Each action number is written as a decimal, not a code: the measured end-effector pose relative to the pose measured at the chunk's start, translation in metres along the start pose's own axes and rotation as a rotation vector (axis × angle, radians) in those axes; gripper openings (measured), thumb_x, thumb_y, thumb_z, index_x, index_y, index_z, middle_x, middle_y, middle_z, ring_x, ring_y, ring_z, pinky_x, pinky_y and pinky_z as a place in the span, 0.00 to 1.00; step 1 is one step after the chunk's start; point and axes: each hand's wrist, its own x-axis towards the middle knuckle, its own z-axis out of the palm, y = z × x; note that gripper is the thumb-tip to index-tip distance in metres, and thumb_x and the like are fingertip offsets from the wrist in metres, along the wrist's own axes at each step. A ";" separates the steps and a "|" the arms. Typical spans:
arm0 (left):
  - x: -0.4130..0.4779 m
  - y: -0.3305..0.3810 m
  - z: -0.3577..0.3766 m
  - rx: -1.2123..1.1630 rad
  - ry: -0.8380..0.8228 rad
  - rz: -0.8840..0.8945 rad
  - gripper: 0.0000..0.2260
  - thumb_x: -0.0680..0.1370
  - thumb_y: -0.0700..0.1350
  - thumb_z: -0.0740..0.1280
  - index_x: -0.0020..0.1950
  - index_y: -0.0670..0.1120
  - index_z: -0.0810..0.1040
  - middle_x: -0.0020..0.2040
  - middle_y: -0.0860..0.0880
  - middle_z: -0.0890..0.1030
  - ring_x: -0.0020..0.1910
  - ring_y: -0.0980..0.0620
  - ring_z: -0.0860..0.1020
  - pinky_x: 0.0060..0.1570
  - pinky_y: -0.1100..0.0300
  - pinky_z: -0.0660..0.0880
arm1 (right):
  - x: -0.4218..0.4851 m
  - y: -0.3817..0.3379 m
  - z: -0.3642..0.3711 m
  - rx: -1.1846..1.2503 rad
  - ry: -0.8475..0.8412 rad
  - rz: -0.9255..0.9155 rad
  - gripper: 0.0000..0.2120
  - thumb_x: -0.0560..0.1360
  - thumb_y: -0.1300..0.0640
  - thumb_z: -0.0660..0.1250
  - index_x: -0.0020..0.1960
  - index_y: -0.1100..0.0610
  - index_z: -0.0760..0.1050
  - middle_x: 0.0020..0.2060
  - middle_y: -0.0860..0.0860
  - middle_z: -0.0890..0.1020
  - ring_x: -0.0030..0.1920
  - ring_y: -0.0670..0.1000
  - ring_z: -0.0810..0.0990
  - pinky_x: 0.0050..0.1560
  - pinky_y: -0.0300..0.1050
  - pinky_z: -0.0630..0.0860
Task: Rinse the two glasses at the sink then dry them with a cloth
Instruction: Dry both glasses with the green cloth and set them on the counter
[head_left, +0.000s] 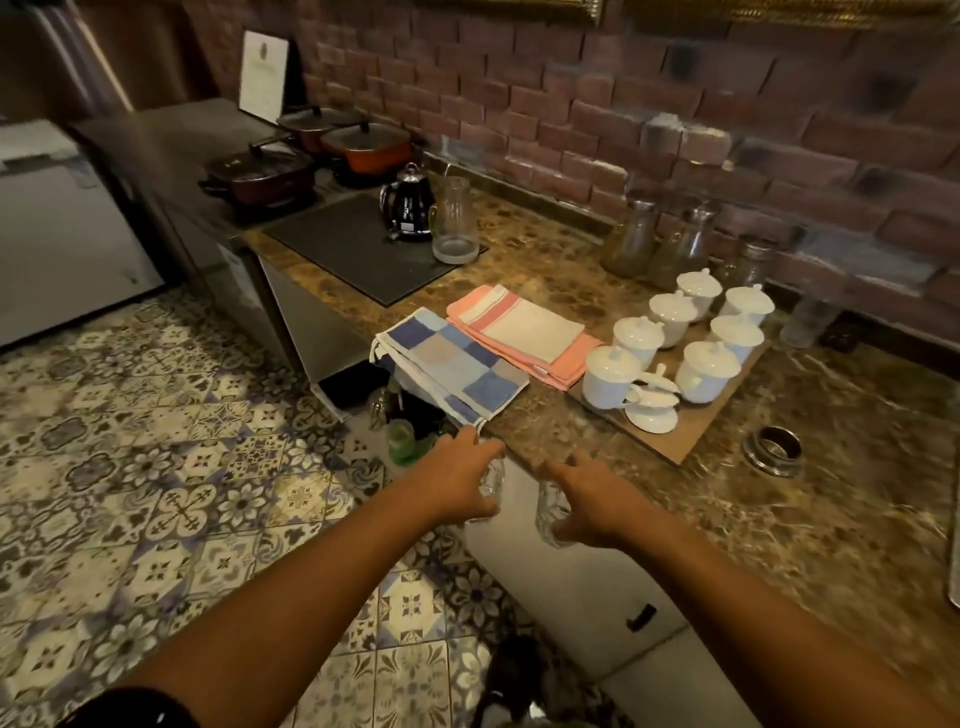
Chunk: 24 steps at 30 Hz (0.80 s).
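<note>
My left hand (457, 480) grips a clear cut glass (491, 480) from above, just off the front edge of the marble counter (779, 499). My right hand (587, 501) holds a second clear glass (550, 512) beside it, also in front of the counter edge. Both glasses are partly hidden by my fingers. A blue checked cloth (457, 366) lies on the counter just beyond my left hand, its corner hanging over the edge. A pink striped cloth (524, 330) lies folded behind it.
A wooden tray (685, 441) with several white lidded cups stands right of the cloths. A metal ring (772, 450) lies on the counter. A black kettle (410, 208) and glass jug (456, 221) stand on the hob; pots farther left. Glass jars line the brick wall. Bottles stand on the tiled floor.
</note>
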 end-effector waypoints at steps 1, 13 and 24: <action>0.009 0.000 -0.001 -0.002 -0.002 0.011 0.30 0.72 0.54 0.75 0.71 0.55 0.68 0.69 0.46 0.68 0.67 0.40 0.69 0.62 0.45 0.75 | 0.006 0.005 -0.001 0.004 0.003 0.016 0.36 0.69 0.48 0.74 0.73 0.47 0.64 0.65 0.54 0.71 0.61 0.54 0.73 0.50 0.44 0.74; 0.132 0.022 -0.014 0.030 -0.070 0.220 0.30 0.76 0.53 0.73 0.76 0.52 0.67 0.72 0.44 0.68 0.68 0.43 0.70 0.64 0.53 0.69 | 0.073 0.079 -0.007 0.103 0.065 0.147 0.36 0.70 0.48 0.74 0.74 0.46 0.62 0.63 0.54 0.71 0.59 0.54 0.73 0.53 0.45 0.78; 0.222 0.042 0.002 0.160 -0.168 0.399 0.30 0.74 0.54 0.73 0.73 0.52 0.67 0.71 0.42 0.68 0.69 0.40 0.68 0.68 0.47 0.70 | 0.079 0.124 0.004 0.181 0.098 0.361 0.36 0.71 0.45 0.72 0.75 0.48 0.61 0.64 0.54 0.70 0.62 0.55 0.71 0.56 0.47 0.77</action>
